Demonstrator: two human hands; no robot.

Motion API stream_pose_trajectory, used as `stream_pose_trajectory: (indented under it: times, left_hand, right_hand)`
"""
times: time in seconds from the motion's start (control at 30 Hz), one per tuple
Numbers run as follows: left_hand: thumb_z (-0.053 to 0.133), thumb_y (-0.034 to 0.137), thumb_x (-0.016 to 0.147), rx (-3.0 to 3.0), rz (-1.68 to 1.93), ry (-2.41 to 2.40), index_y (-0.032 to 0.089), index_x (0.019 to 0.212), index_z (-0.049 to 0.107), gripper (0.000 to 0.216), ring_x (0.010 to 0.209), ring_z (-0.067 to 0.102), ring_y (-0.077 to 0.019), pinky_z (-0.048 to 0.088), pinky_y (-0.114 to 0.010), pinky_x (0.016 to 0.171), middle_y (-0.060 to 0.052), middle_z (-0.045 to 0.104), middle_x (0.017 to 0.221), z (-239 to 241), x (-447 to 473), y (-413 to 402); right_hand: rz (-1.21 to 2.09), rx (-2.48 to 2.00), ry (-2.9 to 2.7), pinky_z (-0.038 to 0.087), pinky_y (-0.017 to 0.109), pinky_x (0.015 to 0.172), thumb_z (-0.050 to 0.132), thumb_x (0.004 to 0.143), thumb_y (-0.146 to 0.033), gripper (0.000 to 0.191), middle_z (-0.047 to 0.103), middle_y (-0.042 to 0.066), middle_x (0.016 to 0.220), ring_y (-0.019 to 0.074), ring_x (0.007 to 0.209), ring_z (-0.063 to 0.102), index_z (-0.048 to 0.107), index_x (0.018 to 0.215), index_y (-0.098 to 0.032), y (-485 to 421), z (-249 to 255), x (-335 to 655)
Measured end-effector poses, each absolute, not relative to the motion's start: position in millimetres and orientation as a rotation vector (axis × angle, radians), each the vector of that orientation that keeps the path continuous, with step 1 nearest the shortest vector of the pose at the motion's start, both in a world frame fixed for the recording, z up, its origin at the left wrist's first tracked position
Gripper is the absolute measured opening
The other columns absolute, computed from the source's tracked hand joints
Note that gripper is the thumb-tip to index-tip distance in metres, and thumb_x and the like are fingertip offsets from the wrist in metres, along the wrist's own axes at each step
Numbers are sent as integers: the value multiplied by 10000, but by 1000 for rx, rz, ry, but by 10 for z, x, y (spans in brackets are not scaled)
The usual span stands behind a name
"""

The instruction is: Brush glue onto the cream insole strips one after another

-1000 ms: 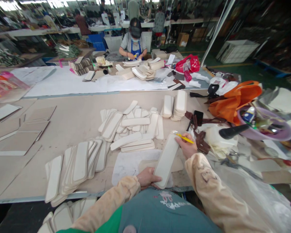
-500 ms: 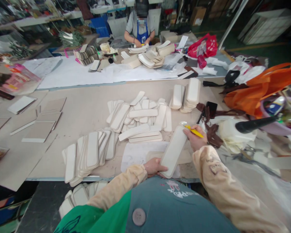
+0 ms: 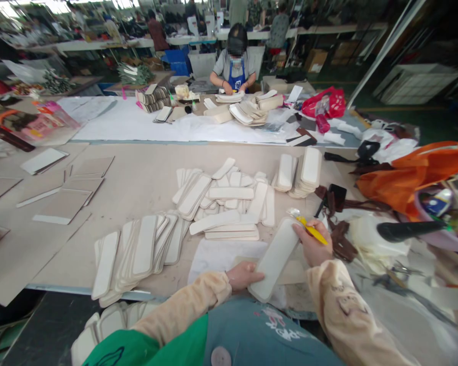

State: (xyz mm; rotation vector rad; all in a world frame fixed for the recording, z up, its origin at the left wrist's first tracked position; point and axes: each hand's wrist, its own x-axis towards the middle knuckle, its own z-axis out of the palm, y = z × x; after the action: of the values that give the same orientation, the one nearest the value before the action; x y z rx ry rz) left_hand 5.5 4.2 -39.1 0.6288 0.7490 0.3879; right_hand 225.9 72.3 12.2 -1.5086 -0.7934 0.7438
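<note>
A long pale panel with rounded corners (image 3: pixel 278 259) is tilted up in front of me, above a white sheet. My left hand (image 3: pixel 244 276) grips its lower left edge, the thumb lying on the face. At the upper right end, my right hand (image 3: pixel 317 244) is closed round a slim yellow tool (image 3: pixel 312 230), with fingers at the panel's edge. Something small and clear or shiny shows at the tool's far end; its kind is too blurred to tell. Beyond my hands lies a loose heap of similar pale panels (image 3: pixel 231 193).
More panels fan out at the left (image 3: pixel 144 244), and two stacks stand at the back right (image 3: pixel 310 166). An orange bag (image 3: pixel 427 162) and a white container with a black nozzle (image 3: pixel 379 236) crowd the right. Across the table, a co-worker in a blue apron (image 3: pixel 236 79) handles panels.
The camera view has tilted up, so the scene sits lower in the picture. Both hands keep their hold on the panel and the yellow tool, with little visible shift between them.
</note>
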Motion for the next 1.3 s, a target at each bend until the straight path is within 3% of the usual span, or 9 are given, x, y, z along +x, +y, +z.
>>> stream_pose_trajectory:
  times: [0.23,0.5,0.63,0.73,0.87,1.0,1.1,1.2,1.3]
  left_hand:
    - [833,614,508,665,410,749,149,923,717,634,706,609,-150,465,-278,710,-41,693,803,-398,-11,201]
    - [759,606,568,757,530,959,139,708,636,503,564,477,-100,361,-241,574,33,565,606,-395,-98,494]
    - [755,563,606,832,582,1009,134,714,614,464,588,474,-98,373,-237,597,34,564,623,-186,-447,811]
    - [764,538,613,870,679,1069,135,686,580,448,574,475,-92,371,-222,573,31,553,604,-93,-777,1301]
    - [734,506,653,936,781,1236,146,751,576,405,553,505,-101,368,-211,522,28,584,629,-128,-1177,2120]
    - [538,391,858,1325,758,1570,109,895,611,294,689,602,-148,483,-285,659,-14,652,734,-189,-1457,2845]
    - [528,295,874,1548,691,1834,64,963,620,264,893,626,-236,484,-432,844,-92,672,859,-147,-1526,3132]
    - [589,256,827,1699,743,1879,81,1046,616,281,1161,534,-314,368,-527,1033,-159,638,1086,-91,-1377,3004]
    - [635,336,806,1928,743,1698,135,1136,599,388,1243,496,-291,351,-476,1098,-139,598,1233,-151,-1033,2366]
  right_hand:
    - [759,-1484,-788,261,240,428,841,590,-410,421,456,-84,569,105,479,365,508,795,-257,724,171,2072]
    - [826,-1562,-892,334,223,406,828,623,-437,366,488,-74,564,100,463,410,547,769,-254,855,264,1799]
    - [914,-1429,-740,526,225,579,831,632,-441,412,684,-36,775,125,642,640,530,827,-237,983,202,1758]
    - [926,-1351,-732,573,274,729,823,662,-415,418,734,17,975,170,853,708,508,876,-244,949,137,1834]
    - [839,-1410,-741,589,319,741,798,700,-418,354,746,33,893,181,783,720,554,858,-217,666,15,2085]
    - [778,-1606,-732,596,336,685,742,749,-480,332,731,39,783,178,660,700,626,866,-191,210,-149,2421]
    - [779,-1698,-664,591,330,628,737,736,-511,377,710,43,725,188,627,685,650,907,-187,-139,-275,2641]
    - [748,-1761,-597,591,335,618,737,725,-516,402,697,41,713,195,618,679,652,944,-189,-415,-385,2763]
    - [577,-1884,-725,590,346,723,654,806,-517,371,720,55,833,196,723,703,640,1005,-204,-594,-487,2806]
